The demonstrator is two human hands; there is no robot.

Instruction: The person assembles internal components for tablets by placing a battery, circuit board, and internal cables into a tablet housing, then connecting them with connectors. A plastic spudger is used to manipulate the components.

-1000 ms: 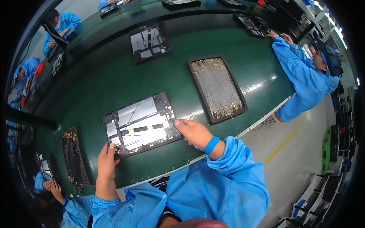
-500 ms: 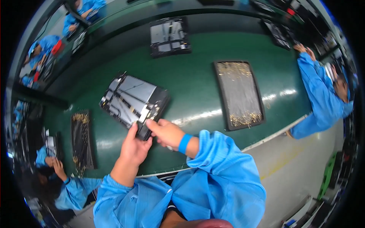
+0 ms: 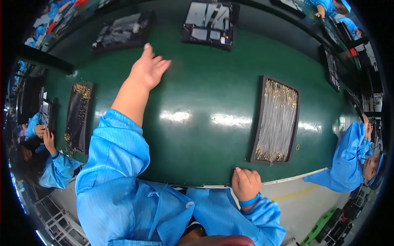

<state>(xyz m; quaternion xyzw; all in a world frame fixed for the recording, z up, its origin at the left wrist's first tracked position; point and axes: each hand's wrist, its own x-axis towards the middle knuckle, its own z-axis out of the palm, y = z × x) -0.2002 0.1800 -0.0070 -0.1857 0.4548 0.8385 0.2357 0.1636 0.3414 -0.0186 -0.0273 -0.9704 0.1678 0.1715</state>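
Note:
My left hand (image 3: 150, 69) reaches far over the green table with its fingers spread, holding nothing. Just beyond its fingertips lies an opened tablet (image 3: 123, 30) with its inner parts showing, blurred by motion. To its right, a second opened tablet (image 3: 209, 24) with grey panels and ribbon strips sits in a black frame. Near the table's front edge, my right hand (image 3: 246, 184) is closed with its fingers curled in; whether anything is in it is hidden. Just beyond that hand stands a black tray (image 3: 259, 119) full of thin silvery cables (image 3: 277, 119) with gold-coloured ends.
A narrower black tray (image 3: 78, 119) with small gold-ended pieces lies at the left. A small yellowish loop (image 3: 298, 147) rests beside the cable tray. Co-workers in blue handle devices at the left (image 3: 51, 164) and right (image 3: 349, 160). A dark raised ledge (image 3: 262, 16) runs along the back.
Both hands have let go of the opened tablet, which now lies at the far left. My left hand stretched forward; my right drew back to the right. The view has shifted too.

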